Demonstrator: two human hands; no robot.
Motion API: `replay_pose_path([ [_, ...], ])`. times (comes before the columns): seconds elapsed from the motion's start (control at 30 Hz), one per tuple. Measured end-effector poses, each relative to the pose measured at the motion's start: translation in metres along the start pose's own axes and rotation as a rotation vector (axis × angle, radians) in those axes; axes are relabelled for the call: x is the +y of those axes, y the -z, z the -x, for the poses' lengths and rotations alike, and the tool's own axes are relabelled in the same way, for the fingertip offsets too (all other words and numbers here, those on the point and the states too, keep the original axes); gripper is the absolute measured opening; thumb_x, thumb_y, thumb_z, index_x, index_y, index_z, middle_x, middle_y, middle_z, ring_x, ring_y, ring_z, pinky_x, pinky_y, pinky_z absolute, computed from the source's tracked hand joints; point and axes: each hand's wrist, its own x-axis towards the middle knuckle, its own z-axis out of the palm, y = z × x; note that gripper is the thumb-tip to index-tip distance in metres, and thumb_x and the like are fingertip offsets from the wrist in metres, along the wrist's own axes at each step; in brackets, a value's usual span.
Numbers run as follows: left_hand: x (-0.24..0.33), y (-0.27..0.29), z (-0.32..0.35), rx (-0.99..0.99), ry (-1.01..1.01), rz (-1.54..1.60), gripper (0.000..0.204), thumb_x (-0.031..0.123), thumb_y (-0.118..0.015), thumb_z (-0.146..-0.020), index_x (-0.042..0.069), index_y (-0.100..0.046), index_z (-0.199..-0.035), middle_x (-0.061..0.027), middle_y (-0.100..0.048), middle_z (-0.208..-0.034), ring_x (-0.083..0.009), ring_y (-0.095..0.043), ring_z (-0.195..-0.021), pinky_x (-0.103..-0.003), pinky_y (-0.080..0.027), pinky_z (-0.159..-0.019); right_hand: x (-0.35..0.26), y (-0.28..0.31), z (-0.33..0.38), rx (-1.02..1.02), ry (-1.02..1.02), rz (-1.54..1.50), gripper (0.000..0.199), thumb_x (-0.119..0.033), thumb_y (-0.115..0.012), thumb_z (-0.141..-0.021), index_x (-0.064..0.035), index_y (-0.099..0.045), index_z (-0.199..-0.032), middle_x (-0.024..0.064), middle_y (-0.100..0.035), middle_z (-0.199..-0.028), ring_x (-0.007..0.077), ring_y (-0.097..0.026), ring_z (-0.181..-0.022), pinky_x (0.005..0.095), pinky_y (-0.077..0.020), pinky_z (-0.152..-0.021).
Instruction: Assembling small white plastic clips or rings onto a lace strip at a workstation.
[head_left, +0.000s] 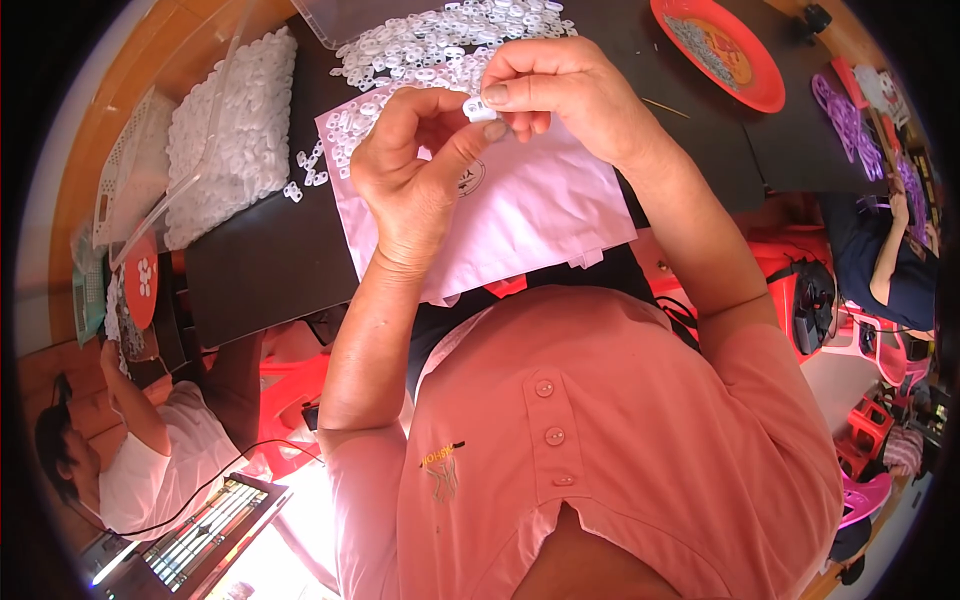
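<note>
Over a pink cloth bag (520,215), my two hands meet at a small white plastic piece (479,109). My left hand (415,165) pinches it between thumb and forefinger. The fingers of my right hand (560,95) are closed at the piece's right side; whether they grip the piece itself or something tiny is hidden. Many like white pieces with holes (440,50) lie heaped just beyond my hands, some spilling onto the bag's far left part. A few loose ones (293,191) rest on the dark table left of the bag.
A large mass of white pieces (235,130) stands at the left beside a clear plastic bin wall. At far right on the dark table (250,280) is a red plate (765,95) with small grey parts. Purple cords (848,125) lie farther right. Other people sit at both sides.
</note>
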Motion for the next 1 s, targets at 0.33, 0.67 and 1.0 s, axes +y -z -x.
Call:
replay_pose_path([
  [0.33,-0.001,-0.002,-0.001,-0.011,-0.068,-0.064,0.025,-0.001,-0.08,-0.072,0.001,-0.064,-0.092,-0.0005,-0.062,-0.076,-0.0055,-0.056,-0.064,-0.02,-0.045,-0.056,0.005,-0.009,0.001,0.081,0.016,-0.065,0.02,-0.022,-0.061,-0.088,-0.0034,-0.067,-0.086,-0.0005,-0.058,-0.066,0.0083,-0.056,-0.06,0.0216,-0.0407,-0.057],
  [0.67,0.039,0.013,-0.002,0.08,-0.148,-0.187,0.024,-0.001,-0.08,-0.071,0.0,-0.067,-0.091,-0.0011,-0.062,-0.075,-0.0052,-0.056,-0.063,-0.02,-0.046,-0.056,0.015,0.002,-0.004,0.261,0.006,-0.104,0.024,-0.026,-0.061,-0.09,-0.0027,-0.067,-0.085,0.0004,-0.057,-0.062,0.0088,-0.055,-0.055,0.022,-0.0371,-0.052],
  [1.0,0.102,0.151,-0.108,0.227,-0.619,-1.25,0.018,0.009,-0.077,-0.077,0.006,-0.073,-0.094,-0.0004,-0.067,-0.081,-0.0092,-0.06,-0.065,-0.022,-0.049,-0.059,0.007,0.003,-0.007,0.283,0.118,-0.194,0.021,-0.013,-0.061,-0.09,0.001,-0.063,-0.076,0.0034,-0.056,-0.057,0.0102,-0.052,-0.046,0.0224,-0.0385,-0.044],
])
